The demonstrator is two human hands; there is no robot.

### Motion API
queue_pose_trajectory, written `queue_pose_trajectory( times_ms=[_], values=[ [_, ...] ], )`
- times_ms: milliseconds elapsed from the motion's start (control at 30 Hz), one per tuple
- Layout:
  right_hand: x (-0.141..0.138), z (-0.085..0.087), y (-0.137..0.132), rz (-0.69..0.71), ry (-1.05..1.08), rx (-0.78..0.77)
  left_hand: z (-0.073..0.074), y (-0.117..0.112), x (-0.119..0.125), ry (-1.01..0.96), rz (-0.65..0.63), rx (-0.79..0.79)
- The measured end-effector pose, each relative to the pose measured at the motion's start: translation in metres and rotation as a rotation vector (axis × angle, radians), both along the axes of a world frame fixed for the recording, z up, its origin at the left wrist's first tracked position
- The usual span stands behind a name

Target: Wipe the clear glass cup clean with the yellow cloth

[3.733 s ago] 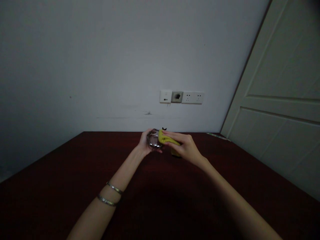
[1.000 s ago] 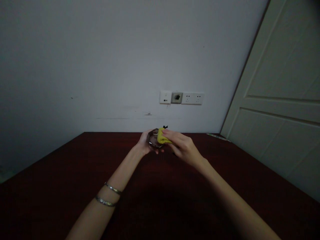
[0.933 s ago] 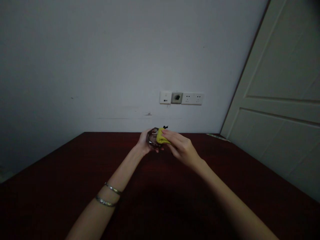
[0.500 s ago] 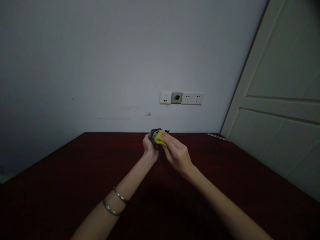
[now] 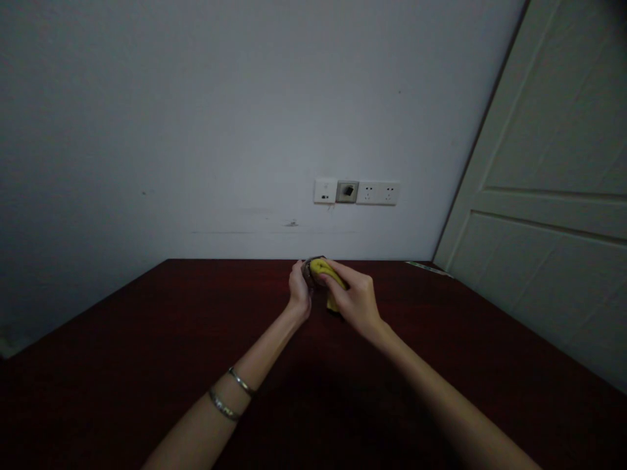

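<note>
Above the far part of the dark red table (image 5: 235, 300), my left hand (image 5: 298, 287) is closed round a small dark brownish object with a curved rim (image 5: 307, 271). Its kind is not clear, as my fingers and a cloth cover much of it. My right hand (image 5: 357, 297) pinches a folded yellow cloth (image 5: 322, 266) and presses it against the object's near right side. A loose end of the cloth hangs below my right fingers. Two silver bangles (image 5: 224, 405) circle my left forearm.
A pale wall with a row of sockets and switches (image 5: 356, 192) rises behind the table. A white panelled door (image 5: 553, 261) stands along the right side. A thin flat printed strip (image 5: 428, 268) lies at the table's far right corner.
Both hands have shifted slightly right. The dark object has turned, and the yellow cloth has moved on it, with its end now hanging below my right hand.
</note>
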State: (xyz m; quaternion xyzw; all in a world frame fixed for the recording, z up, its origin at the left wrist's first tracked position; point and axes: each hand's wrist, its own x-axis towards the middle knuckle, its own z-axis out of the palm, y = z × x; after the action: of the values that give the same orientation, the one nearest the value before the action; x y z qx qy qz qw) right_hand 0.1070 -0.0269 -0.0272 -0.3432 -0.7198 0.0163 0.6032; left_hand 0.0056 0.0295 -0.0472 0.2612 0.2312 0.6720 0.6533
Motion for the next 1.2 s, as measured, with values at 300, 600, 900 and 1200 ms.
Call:
queue_pose_trajectory(
  times_ms=[300,600,900,1200],
  values=[
    [0.069,0.037,0.019,-0.037,0.378,-0.313,0.005,-0.003,-0.019,0.157,-0.422,0.187],
    [0.063,0.036,0.014,0.097,0.06,-0.83,-0.001,0.008,-0.03,0.196,-0.677,0.198],
    [0.048,0.029,0.012,0.258,-0.076,-0.905,-0.007,0.011,-0.029,0.228,-0.725,0.134],
    [0.045,0.025,0.011,0.333,-0.082,-0.942,-0.005,0.009,-0.033,0.303,-0.75,0.082]
  ],
)
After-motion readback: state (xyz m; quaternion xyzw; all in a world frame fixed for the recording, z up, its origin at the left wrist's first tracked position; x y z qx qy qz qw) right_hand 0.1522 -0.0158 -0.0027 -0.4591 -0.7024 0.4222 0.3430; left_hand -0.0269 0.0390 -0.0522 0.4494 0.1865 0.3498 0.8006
